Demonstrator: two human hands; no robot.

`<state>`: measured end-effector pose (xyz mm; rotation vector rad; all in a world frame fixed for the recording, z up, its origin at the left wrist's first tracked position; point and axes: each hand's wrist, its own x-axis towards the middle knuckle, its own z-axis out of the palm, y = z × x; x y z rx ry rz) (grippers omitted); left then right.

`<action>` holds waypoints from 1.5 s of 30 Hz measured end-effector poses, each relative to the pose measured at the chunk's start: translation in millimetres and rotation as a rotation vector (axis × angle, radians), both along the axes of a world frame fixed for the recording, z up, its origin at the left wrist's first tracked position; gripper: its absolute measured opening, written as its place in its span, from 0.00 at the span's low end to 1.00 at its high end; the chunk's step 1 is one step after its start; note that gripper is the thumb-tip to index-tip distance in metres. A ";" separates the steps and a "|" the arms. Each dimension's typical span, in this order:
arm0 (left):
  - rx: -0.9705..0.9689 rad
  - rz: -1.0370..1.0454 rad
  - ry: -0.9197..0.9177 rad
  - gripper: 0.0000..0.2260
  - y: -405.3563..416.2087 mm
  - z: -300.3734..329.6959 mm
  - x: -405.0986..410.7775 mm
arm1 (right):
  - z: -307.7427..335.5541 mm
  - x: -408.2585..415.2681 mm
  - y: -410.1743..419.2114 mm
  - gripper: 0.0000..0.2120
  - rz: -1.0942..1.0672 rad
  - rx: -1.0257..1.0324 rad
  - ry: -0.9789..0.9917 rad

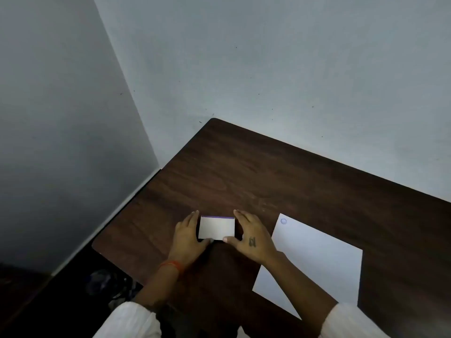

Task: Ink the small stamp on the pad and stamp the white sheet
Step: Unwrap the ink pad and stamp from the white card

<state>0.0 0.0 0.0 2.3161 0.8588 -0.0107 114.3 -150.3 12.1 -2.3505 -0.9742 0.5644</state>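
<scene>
In the head view, both hands are framing a small white box with a purple far edge, most likely the ink pad [216,228] with its lid on, sitting on the dark wooden counter [280,181] at lower centre of the frame. The left hand [189,236] is lying half-open against the box's left side, thumb touching its near corner. The right hand [251,236] is cupping the right side the same way, thumb tip at the near edge. Neither is clamping it firmly, as far as I can tell.

The white sheet [317,259] is lying at lower right, apart from the box, with a faint round bluish mark [283,221] near its far corner, possibly one impression. The small stamp is not showing anywhere. Opening the pad and inking look still undone.
</scene>
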 end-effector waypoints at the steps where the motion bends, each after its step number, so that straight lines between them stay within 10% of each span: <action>1: 0.006 -0.021 0.004 0.39 2.7 -0.8 0.8 | -1.1 1.2 3.0 0.39 0.038 -0.036 0.006; 13: 0.007 -0.084 0.019 0.34 6.8 -5.0 10.3 | -4.4 13.9 21.1 0.39 0.117 -0.237 -0.049; 45: 0.028 -0.091 -0.057 0.36 27.6 15.4 -16.5 | 12.1 1.8 22.5 0.38 0.177 -0.016 -0.118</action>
